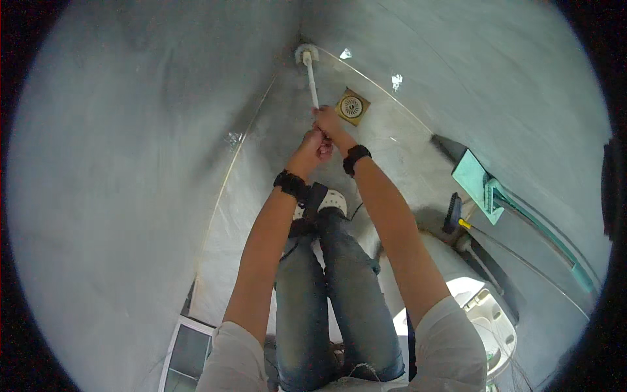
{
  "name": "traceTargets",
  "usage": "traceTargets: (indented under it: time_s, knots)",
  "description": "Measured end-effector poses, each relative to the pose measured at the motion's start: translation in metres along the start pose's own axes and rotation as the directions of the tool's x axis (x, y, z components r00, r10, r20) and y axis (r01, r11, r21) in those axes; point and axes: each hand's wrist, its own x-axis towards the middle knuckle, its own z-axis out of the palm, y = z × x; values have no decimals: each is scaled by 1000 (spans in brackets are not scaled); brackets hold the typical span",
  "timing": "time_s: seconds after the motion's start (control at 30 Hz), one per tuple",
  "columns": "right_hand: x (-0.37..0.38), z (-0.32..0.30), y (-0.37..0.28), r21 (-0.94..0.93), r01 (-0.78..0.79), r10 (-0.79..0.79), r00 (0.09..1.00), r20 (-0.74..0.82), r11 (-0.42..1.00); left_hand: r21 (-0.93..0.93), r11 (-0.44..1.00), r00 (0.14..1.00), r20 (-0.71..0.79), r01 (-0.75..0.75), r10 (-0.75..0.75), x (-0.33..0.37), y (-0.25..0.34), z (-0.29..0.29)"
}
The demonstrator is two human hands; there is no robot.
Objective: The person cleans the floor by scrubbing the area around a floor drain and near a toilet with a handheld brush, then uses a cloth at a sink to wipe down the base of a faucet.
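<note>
A long-handled white toilet brush (312,85) reaches away from me, its round bristle head pressed into the far corner where the floor and walls meet. My right hand (328,123) is wrapped round the handle on the far side. Closer to me, my left hand (313,154) is also closed, gripping the handle's near end just below the right one. The fingers overlap and cover that end of the handle. A square brass floor drain (353,106) lies right beside my right hand.
At the right wall lean a green floor squeegee (471,175) and a dark scrub brush (452,213) with a yellow joint. A white toilet (499,320) stands at lower right. A white-framed panel (171,353) is at lower left. Walls close in on both sides.
</note>
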Motion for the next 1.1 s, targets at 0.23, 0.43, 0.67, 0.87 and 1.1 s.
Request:
traceTargets:
  time_s: [0.23,0.43,0.67,0.87,1.1]
  knots:
    - [-44,38,-8,-2,-143,143,989,40,990,83,997,996,-86,-3,10,0,-36,-52]
    - [-33,25,-28,86,-151,153,988,-9,985,166,986,1000,-20,-3,6,-7,-14,-48]
    - [1,-14,-12,-174,19,-12,999,39,984,477,812,940,231,-336,253,26,-13,-32]
    - [-106,-37,79,-337,-74,92,995,36,939,189,932,927,162,308,-339,12,-108,-16]
    - [-70,-14,0,-474,92,11,978,210,876,7,986,980,-114,168,-166,9,-89,-46]
